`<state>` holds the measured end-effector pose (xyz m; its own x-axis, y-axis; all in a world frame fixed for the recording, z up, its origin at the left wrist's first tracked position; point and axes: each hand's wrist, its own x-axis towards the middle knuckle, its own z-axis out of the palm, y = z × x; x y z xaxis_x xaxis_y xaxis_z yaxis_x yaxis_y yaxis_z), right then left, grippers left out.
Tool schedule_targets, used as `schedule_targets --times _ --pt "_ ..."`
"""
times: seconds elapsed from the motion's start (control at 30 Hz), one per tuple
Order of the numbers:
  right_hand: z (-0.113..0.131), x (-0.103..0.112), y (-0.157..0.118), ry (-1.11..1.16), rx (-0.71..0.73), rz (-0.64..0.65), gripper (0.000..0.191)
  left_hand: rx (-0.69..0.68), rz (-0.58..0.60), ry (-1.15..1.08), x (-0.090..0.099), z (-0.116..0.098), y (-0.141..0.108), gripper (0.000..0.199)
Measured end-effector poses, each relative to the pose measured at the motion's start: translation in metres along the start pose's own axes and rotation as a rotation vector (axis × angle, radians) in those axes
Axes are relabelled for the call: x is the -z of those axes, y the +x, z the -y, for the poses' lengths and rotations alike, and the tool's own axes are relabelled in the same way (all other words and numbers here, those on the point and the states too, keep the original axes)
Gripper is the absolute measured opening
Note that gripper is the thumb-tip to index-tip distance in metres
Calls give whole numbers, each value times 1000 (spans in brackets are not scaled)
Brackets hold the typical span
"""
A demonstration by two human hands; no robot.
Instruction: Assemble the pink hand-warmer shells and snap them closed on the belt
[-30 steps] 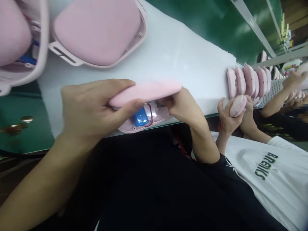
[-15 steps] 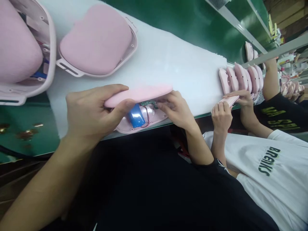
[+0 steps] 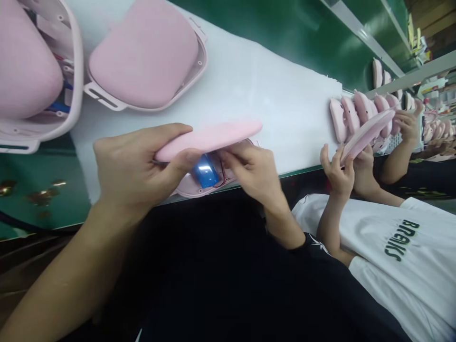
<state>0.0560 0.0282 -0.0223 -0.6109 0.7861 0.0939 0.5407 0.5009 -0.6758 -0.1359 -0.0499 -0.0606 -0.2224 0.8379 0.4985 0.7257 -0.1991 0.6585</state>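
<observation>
My left hand grips the near end of a pink plastic cover, thumb below and fingers on top, keeping it tilted up. Beneath it lies the matching pink shell, in which a blue battery pack and a thin dark red wire show. My right hand reaches in under the cover's far part, thumb and fingers pinched together beside the battery pack. Whatever is between those fingertips is hidden. The hand also covers the circuit board area.
Two larger pink housings, a left one and a right one, lie on the white sheet. Several pink shells stand in a row at the far end. A co-worker in a white shirt holds a pink cover.
My right hand has moved left and deeper under the cover, hiding the green circuit board. My left hand still holds the cover. The co-worker's pink piece has been raised and turned.
</observation>
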Motion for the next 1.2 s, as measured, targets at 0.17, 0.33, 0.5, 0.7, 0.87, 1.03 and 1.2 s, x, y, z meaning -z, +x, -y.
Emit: schedule_targets --times 0.17,0.33,0.5,0.7,0.87,1.03,1.2 --pt "-37 28 -13 2 97 -3 19 -90 -20 48 -3 1 0 64" --pt "-57 24 -11 -64 198 -23 20 -93 -4 61 -8 6 -3 59" --pt "-53 25 -7 -166 200 14 20 -105 -13 75 -8 6 -2 57" --pt "-49 26 -4 -246 236 39 28 -97 -12 77 -8 5 -3 57" --pt "-45 23 -3 -308 346 -24 20 -81 1 85 -7 6 -3 57" --pt "-47 26 0 -317 430 -35 16 -70 -3 86 -6 5 -3 55" --pt "-45 35 2 -367 382 77 16 -13 71 85 -3 4 -4 48"
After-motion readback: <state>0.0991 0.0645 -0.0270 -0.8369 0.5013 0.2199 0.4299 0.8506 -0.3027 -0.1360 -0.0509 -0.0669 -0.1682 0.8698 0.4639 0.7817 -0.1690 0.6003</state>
